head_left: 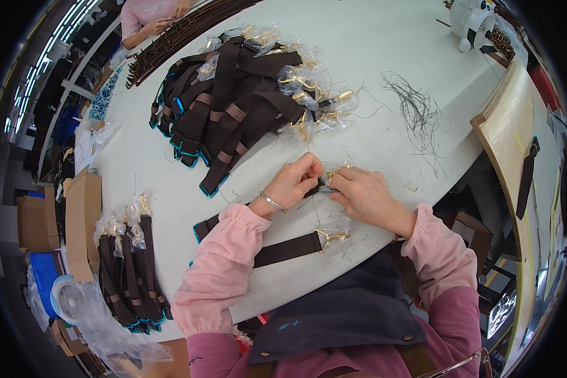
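At nine o'clock a bundle [129,271] of brown straps is lying near the edge of the white surface [372,50]. At eleven o'clock a bigger pile [233,101] is spreading out, its gold clasps wrapped in clear plastic. At the centre the left hand [291,183] is pinching a brown strap [208,225], fingers closed on its end. The right hand [365,195] is meeting it, fingers curled tight on the bagged clasp [331,176]. Just below, a second strap [290,247] is lying flat. At one o'clock loose threads [419,113] are scattering; a fan [475,19] is standing beyond.
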`<state>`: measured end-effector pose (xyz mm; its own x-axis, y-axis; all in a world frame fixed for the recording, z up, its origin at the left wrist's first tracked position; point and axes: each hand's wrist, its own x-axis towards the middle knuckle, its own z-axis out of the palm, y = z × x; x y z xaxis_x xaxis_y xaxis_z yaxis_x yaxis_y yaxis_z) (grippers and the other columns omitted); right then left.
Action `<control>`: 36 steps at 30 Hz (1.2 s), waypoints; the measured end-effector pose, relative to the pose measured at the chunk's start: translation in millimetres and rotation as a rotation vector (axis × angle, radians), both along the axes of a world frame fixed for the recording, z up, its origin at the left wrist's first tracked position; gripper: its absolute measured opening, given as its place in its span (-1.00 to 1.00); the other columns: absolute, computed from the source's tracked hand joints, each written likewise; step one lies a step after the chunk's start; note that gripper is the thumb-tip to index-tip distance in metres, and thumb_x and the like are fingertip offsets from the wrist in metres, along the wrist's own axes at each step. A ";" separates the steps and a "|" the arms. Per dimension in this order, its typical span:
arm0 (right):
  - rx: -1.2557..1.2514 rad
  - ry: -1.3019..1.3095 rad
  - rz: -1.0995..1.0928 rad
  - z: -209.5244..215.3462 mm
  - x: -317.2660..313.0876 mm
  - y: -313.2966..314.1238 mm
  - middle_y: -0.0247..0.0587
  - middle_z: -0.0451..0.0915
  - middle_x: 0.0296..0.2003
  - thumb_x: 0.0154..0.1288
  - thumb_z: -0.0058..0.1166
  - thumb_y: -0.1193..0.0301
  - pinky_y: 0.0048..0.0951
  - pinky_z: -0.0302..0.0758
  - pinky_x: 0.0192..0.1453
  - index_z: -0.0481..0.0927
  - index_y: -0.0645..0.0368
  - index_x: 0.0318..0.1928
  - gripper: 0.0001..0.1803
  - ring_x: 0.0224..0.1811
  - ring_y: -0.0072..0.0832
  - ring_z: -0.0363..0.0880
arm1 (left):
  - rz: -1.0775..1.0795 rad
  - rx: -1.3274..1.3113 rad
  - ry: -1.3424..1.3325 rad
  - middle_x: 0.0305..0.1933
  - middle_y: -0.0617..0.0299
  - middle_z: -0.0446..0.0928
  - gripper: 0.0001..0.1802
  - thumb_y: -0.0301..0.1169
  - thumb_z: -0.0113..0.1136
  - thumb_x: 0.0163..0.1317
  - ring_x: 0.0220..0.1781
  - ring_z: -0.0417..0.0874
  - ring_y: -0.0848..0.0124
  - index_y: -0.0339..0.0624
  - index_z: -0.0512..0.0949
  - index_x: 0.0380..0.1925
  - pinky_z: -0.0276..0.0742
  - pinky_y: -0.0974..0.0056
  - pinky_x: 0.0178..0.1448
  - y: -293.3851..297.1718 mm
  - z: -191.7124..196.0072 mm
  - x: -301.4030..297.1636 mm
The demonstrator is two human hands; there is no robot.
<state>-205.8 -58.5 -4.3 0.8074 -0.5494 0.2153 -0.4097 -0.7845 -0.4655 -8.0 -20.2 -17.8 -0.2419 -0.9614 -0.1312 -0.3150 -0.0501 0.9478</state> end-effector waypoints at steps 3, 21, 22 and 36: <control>0.025 -0.001 -0.004 -1.1 -0.4 -0.2 -0.26 0.46 -0.44 -0.04 0.20 0.42 -0.28 0.46 -0.40 0.45 0.18 -0.39 -0.79 -0.34 -0.30 0.53 | 0.007 0.053 0.084 -0.41 0.39 0.35 -0.82 -0.67 0.03 0.10 -0.39 0.36 0.66 -0.21 0.33 -0.31 0.33 0.52 -0.27 -0.8 -5.2 0.9; 0.063 0.001 -0.036 2.5 -3.2 3.9 -0.24 0.46 -0.44 -0.03 0.19 0.44 -0.28 0.45 -0.42 0.44 0.19 -0.37 -0.78 -0.35 -0.28 0.53 | 0.002 0.041 0.050 -0.43 0.36 0.35 -0.79 -0.63 0.10 0.09 -0.36 0.40 0.58 -0.20 0.34 -0.29 0.35 0.47 -0.23 -1.4 13.1 6.6; 0.057 0.003 -0.033 3.5 -2.8 5.2 -0.23 0.45 -0.44 -0.03 0.19 0.44 -0.28 0.45 -0.42 0.44 0.20 -0.37 -0.78 -0.35 -0.28 0.53 | -0.032 -0.004 -0.124 -0.44 0.33 0.37 -0.80 -0.62 0.11 0.09 -0.35 0.43 0.55 -0.21 0.35 -0.29 0.37 0.44 -0.23 2.7 19.0 9.1; -0.060 0.020 0.022 0.3 5.2 7.7 -0.25 0.46 -0.45 -0.02 0.15 0.45 -0.34 0.48 -0.46 0.43 0.20 -0.41 -0.82 -0.33 -0.35 0.53 | -0.158 -0.407 -0.502 -0.44 0.15 0.40 -0.86 -0.54 0.15 0.00 -0.31 0.44 0.16 -0.19 0.37 -0.46 0.36 0.18 -0.25 6.5 8.2 5.4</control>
